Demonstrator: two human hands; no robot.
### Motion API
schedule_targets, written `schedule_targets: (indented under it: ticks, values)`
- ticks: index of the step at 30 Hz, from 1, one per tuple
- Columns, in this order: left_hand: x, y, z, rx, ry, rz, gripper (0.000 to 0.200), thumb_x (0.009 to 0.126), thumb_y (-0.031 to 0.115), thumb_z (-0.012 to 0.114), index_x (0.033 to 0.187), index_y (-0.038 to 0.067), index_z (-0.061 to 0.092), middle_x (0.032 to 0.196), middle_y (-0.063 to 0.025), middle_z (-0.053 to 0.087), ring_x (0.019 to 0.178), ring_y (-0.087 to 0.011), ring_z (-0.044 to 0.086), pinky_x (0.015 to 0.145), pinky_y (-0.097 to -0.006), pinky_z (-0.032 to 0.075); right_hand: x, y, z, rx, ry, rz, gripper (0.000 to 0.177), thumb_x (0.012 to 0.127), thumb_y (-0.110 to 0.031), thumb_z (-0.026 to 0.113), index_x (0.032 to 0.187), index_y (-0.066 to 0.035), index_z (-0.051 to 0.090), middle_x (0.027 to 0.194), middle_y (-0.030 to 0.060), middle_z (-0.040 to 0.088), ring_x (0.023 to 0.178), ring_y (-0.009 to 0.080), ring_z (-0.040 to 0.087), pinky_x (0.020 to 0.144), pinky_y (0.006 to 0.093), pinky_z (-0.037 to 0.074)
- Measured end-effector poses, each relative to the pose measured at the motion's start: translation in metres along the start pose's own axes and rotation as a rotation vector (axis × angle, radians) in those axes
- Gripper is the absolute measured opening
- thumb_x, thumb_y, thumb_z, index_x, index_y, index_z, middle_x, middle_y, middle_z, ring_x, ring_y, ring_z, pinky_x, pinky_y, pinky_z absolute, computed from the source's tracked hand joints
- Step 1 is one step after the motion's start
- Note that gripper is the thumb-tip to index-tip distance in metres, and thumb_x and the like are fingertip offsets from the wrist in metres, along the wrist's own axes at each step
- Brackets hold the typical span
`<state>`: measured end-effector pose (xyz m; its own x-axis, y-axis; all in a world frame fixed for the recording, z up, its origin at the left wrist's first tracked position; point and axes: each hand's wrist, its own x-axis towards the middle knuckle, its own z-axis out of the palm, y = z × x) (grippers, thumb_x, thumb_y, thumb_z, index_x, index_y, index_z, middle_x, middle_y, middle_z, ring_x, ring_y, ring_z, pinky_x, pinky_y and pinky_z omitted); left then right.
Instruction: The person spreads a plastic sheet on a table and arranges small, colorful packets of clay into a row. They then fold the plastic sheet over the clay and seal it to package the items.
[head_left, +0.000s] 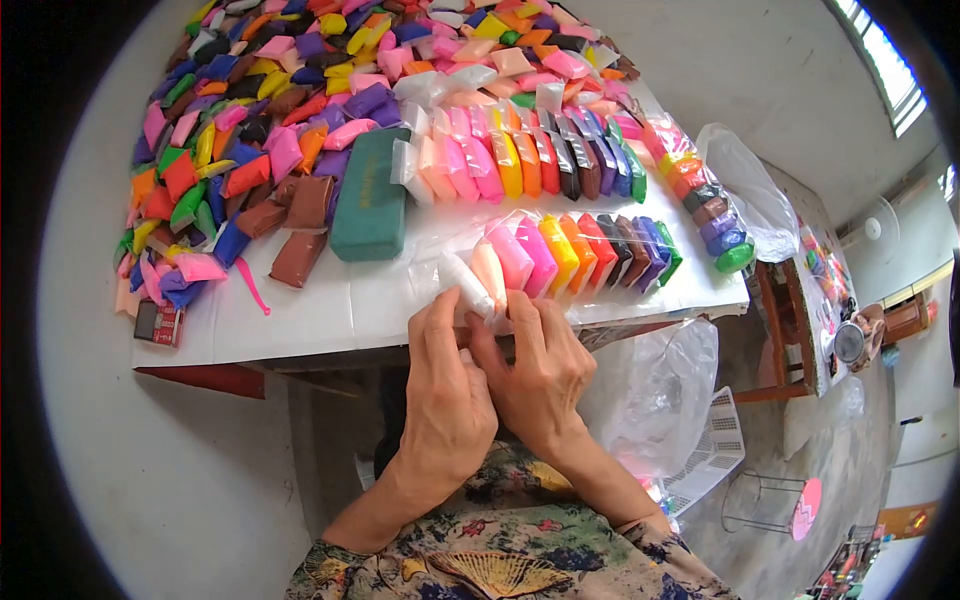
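Observation:
At the table's front edge, my left hand [445, 390] has its fingers closed on a small white clay-like packet [465, 284]. My right hand [540, 365] is beside it, fingers curled against the lower end of a peach packet [488, 272]; its thumb tip is partly hidden between the hands. These two lie at the left end of a row in clear plastic, running on through a pink packet [510, 258], a yellow packet [559, 254], a red packet [598, 250] and a green packet [671, 258]. Behind it lies a similar double row of packets [520, 165].
A dark green case [368, 205] stands left of the rows. A heap of loose coloured packets [300, 60] covers the table's back and left. One more bagged row [708, 208] lies at the right edge. Below are a plastic bag [650, 390] and a white basket [712, 450].

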<state>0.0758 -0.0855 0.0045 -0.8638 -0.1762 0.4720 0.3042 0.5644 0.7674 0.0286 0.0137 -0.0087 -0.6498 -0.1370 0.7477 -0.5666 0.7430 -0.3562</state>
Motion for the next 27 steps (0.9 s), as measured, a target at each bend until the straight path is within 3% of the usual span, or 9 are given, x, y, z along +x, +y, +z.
schedule_targets:
  ticks: [3, 6, 15, 21, 24, 27]
  values:
    - [-0.002, 0.000, 0.002, -0.011, 0.008, 0.003, 0.046, 0.095, -0.005, 0.040, 0.141, -0.007, 0.036, 0.126, -0.0236, 0.048, 0.100, -0.0319, 0.061, 0.088, -0.0391, 0.049, 0.001, 0.002, 0.000, 0.006, -0.001, -0.013, 0.035, 0.077, -0.015, 0.075, 0.106, 0.000, 0.062, 0.083, 0.0108, 0.058, 0.067, 0.0255, 0.062, 0.056, 0.0349, 0.050]
    - [-0.002, 0.002, -0.003, -0.094, -0.097, -0.050, 0.059, 0.087, -0.010, 0.042, 0.144, -0.010, 0.027, 0.140, -0.0325, 0.033, 0.126, -0.0471, 0.045, 0.102, -0.0453, 0.045, 0.006, 0.001, 0.001, 0.004, 0.001, -0.015, 0.036, 0.076, -0.013, 0.078, 0.107, -0.001, 0.062, 0.083, 0.0101, 0.060, 0.065, 0.0253, 0.062, 0.054, 0.0347, 0.048]
    - [-0.003, -0.003, -0.002, 0.014, -0.170, -0.011, 0.068, 0.091, -0.004, 0.045, 0.150, -0.010, 0.013, 0.151, -0.0391, 0.017, 0.141, -0.0542, 0.024, 0.109, -0.0480, 0.039, 0.007, 0.007, -0.005, 0.048, -0.036, -0.035, 0.038, 0.078, -0.010, 0.077, 0.112, -0.002, 0.063, 0.085, 0.0092, 0.061, 0.065, 0.0247, 0.062, 0.054, 0.0345, 0.049]
    - [-0.004, 0.002, -0.001, 0.254, -0.146, -0.047, 0.068, 0.091, 0.003, 0.051, 0.148, -0.010, 0.018, 0.146, -0.0362, 0.034, 0.120, -0.0515, 0.052, 0.090, -0.0463, 0.054, 0.006, 0.003, -0.007, 0.000, -0.049, -0.002, 0.036, 0.079, -0.012, 0.075, 0.112, -0.003, 0.064, 0.085, 0.0084, 0.061, 0.064, 0.0244, 0.063, 0.053, 0.0337, 0.048]
    - [-0.002, -0.004, 0.000, 0.360, -0.111, -0.012, 0.066, 0.088, 0.004, 0.056, 0.146, -0.010, 0.027, 0.140, -0.0337, 0.044, 0.108, -0.0474, 0.062, 0.079, -0.0453, 0.058, 0.011, -0.001, -0.003, -0.059, -0.098, 0.025, 0.034, 0.082, -0.015, 0.074, 0.113, -0.004, 0.064, 0.084, 0.0083, 0.062, 0.063, 0.0246, 0.064, 0.052, 0.0338, 0.048]
    - [-0.003, -0.006, -0.002, 0.405, -0.099, 0.032, 0.062, 0.085, 0.003, 0.059, 0.142, -0.010, 0.036, 0.137, -0.0330, 0.048, 0.108, -0.0444, 0.063, 0.080, -0.0444, 0.058, 0.015, -0.004, -0.005, -0.073, -0.152, 0.078, 0.032, 0.084, -0.017, 0.072, 0.112, -0.005, 0.065, 0.080, 0.0087, 0.063, 0.062, 0.0250, 0.064, 0.052, 0.0350, 0.048]
